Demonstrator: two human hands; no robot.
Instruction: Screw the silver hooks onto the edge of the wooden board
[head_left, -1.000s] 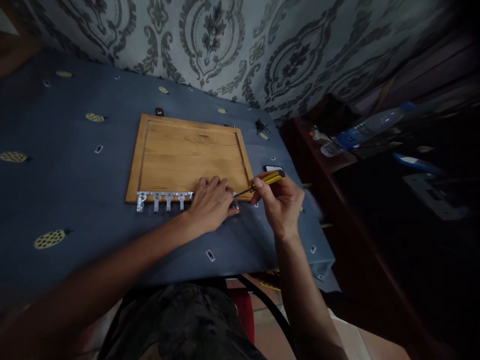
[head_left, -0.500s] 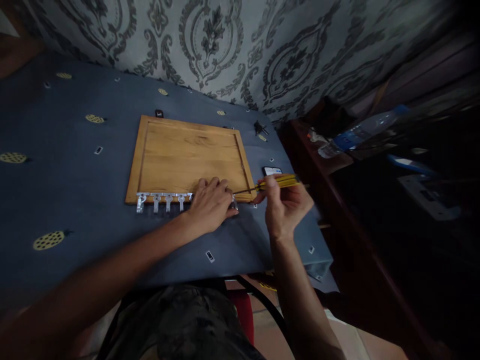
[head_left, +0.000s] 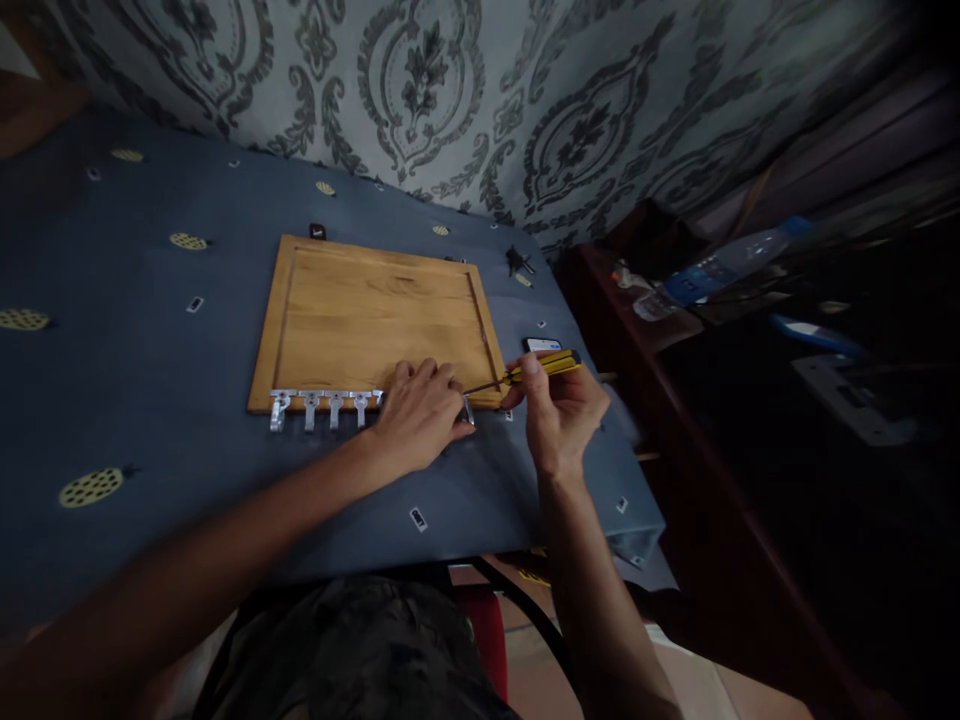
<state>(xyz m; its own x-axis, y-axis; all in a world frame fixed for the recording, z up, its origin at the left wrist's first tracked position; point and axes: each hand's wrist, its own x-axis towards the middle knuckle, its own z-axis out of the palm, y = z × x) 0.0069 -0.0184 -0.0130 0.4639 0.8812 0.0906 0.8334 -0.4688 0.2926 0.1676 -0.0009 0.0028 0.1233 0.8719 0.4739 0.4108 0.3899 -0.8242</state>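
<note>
A wooden board (head_left: 375, 310) with a raised rim lies flat on a blue tablecloth (head_left: 135, 350). Along its near edge runs a metal strip with several silver hooks (head_left: 319, 405). My left hand (head_left: 420, 415) rests palm down on the right part of that strip, fingers curled over it, hiding what is under them. My right hand (head_left: 559, 405) pinches a yellow-and-black screwdriver (head_left: 536, 367), whose thin shaft points left to the strip just beside my left fingers.
A phone (head_left: 544, 344) lies on the cloth right of the board, a small dark object (head_left: 517, 262) further back. A patterned curtain hangs behind the table. To the right stands a dark wooden shelf (head_left: 637, 330) with a plastic bottle (head_left: 720, 265). My lap is below the table edge.
My right hand swung the screwdriver handle out to the right and flatter, then brought it back closer and more tilted. My left hand has stayed on the hook strip.
</note>
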